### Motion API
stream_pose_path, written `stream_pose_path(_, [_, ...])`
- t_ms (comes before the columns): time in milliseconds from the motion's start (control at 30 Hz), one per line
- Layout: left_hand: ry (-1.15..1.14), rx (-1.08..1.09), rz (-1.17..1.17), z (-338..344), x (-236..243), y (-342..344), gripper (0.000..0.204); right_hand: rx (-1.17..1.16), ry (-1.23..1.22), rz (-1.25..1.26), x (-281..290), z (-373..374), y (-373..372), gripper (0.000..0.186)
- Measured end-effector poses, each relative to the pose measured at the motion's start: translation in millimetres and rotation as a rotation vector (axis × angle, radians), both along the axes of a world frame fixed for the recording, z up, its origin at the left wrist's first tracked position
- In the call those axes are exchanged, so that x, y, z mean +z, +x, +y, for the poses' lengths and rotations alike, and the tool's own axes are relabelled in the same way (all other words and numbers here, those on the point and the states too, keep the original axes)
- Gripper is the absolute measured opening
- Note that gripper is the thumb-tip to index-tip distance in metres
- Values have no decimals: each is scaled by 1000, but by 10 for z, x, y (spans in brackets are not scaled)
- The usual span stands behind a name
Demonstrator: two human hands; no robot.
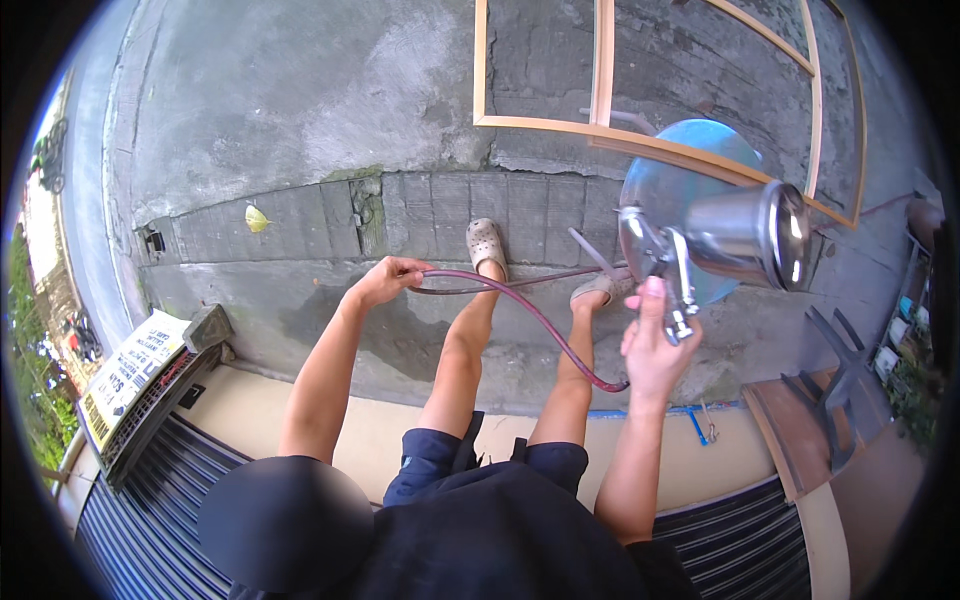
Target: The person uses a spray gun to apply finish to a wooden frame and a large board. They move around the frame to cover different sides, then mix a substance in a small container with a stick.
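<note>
My left hand is closed on a dark red hose, which curves down toward my right side. In my right hand is a metal spray gun, gripped by its handle, with a large silver cup pointing to the right. Behind the gun is a round light-blue object, like a stool top, under the corner area of a pale wooden frame. The frame has crossbars and spans the upper right. The far end of the gun's handle is partly hidden by my fingers.
My feet in beige clogs stand on cracked concrete. A yellow leaf lies left. A signboard is at lower left, brown boards with dark metal pieces and blue pipe at lower right. Dark slatted shutters line the bottom.
</note>
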State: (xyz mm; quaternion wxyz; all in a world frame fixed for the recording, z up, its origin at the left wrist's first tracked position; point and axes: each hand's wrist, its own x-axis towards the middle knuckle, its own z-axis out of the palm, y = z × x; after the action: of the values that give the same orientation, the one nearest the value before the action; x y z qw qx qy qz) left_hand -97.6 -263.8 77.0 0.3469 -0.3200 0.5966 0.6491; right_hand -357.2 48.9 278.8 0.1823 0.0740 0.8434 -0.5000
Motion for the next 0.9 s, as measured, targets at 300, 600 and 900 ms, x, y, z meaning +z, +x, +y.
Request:
stream_pose_path(300, [-87,104,-11,-81,-54,305,28,370,-192,-82,260,-903,86,21])
stream_pose_path(600, [-91,107,-34,389,346,27,29,269,-34,77,127,-519,-437,26])
stream_pose_path(900, [-208,-157,-11,1345,929,-787,24,-40,49,-12,-94,1148,-1488,36])
